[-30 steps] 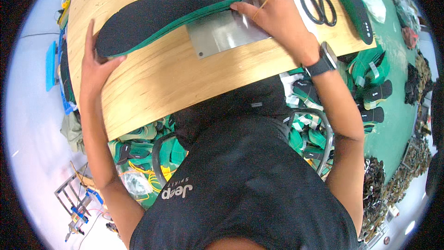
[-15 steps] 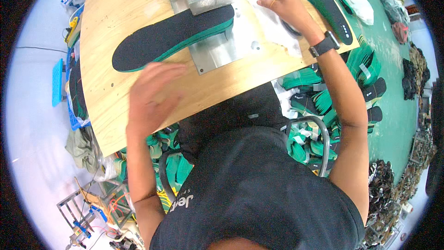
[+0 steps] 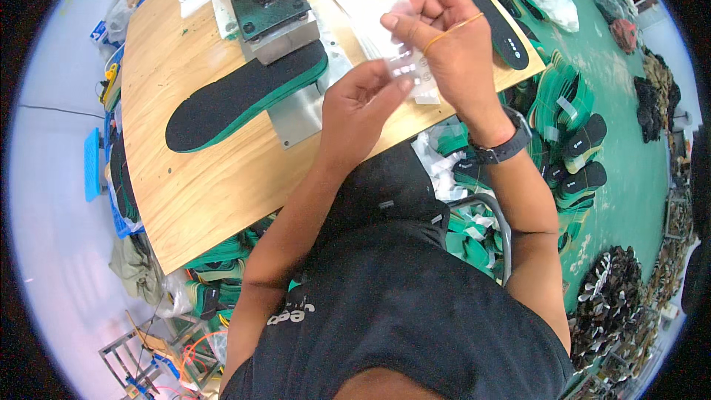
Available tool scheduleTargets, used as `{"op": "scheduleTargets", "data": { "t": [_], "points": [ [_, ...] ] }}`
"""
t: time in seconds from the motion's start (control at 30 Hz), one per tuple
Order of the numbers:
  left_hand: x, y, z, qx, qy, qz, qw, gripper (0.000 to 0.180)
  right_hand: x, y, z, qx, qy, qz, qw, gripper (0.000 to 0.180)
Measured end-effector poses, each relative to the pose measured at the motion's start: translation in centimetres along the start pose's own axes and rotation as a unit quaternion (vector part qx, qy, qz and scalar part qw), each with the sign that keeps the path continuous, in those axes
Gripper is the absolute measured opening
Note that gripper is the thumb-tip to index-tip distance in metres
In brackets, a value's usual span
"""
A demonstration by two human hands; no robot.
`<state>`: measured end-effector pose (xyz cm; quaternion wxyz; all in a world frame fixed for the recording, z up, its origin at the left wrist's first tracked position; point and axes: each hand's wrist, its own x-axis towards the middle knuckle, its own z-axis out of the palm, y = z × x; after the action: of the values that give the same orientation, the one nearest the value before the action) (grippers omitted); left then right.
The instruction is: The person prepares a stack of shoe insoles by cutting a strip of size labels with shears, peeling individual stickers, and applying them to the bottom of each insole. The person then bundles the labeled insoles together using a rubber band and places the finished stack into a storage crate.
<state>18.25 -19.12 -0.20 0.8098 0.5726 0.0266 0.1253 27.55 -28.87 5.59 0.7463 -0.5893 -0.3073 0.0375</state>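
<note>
In front of me, above the table's near edge, both hands meet at a small translucent sheet (image 3: pixel 406 69) with pale printed marks, partly blurred. My left hand (image 3: pixel 359 107) pinches its lower left side between thumb and fingers. My right hand (image 3: pixel 459 48), with a yellow band round it and a dark watch at the wrist, is curled at the sheet's upper right; its palm hides part of it. Left of the hands, a black insole with a green edge (image 3: pixel 222 100) lies with its right part under the metal head of a press (image 3: pixel 274 18), across a metal plate (image 3: pixel 292 120).
White paper (image 3: pixel 355 0) lies behind my hands on the wooden table (image 3: pixel 215 189). More black insoles (image 3: pixel 489 15) lie at the far right edge. Bundles of green insoles (image 3: pixel 555 96) are piled beside and under the table. A dark heap (image 3: pixel 611 292) stands on the green floor.
My left hand has moved right, away from the insole, and now pinches the translucent sheet. My right hand has come nearer and met it there. The whole view has shifted slightly.
</note>
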Motion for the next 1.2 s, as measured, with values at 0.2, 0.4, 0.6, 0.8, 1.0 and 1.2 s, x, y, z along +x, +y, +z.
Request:
{"op": "scheduleTargets", "data": {
  "t": [0.2,0.4,0.6,0.8,1.0,1.2],
  "points": [
    [-0.5,-1.3,-1.1,0.016,0.016,-0.022,1.000,0.015,1.0,4.3,-5.8,-0.361,0.099,-0.076,0.924,0.034],
    [-1.7,-1.6,-3.1,-0.037,0.007,-0.032,0.999,0.017,0.2,7.8,-9.9,-0.642,-0.050,-0.046,0.764,0.041],
    [-1.9,-1.3,-3.3,-0.001,0.005,-0.038,0.999,0.019,2.4,6.7,-9.0,-0.639,-0.149,0.048,0.753,0.037],
    [-2.2,-1.2,-3.3,0.027,0.029,-0.037,0.999,0.020,-0.1,4.9,-11.2,-0.386,0.009,0.038,0.922,0.046],
    [-1.7,-1.0,-3.2,-0.003,0.022,-0.022,1.000,0.019,-10.5,-0.1,-5.0,0.063,-0.024,0.060,0.996,0.082],
    [-2.2,-1.3,-3.8,-0.034,0.052,-0.009,0.998,0.020,-15.8,1.7,-4.7,0.223,-0.047,0.266,0.937,0.080]
  ]
}}
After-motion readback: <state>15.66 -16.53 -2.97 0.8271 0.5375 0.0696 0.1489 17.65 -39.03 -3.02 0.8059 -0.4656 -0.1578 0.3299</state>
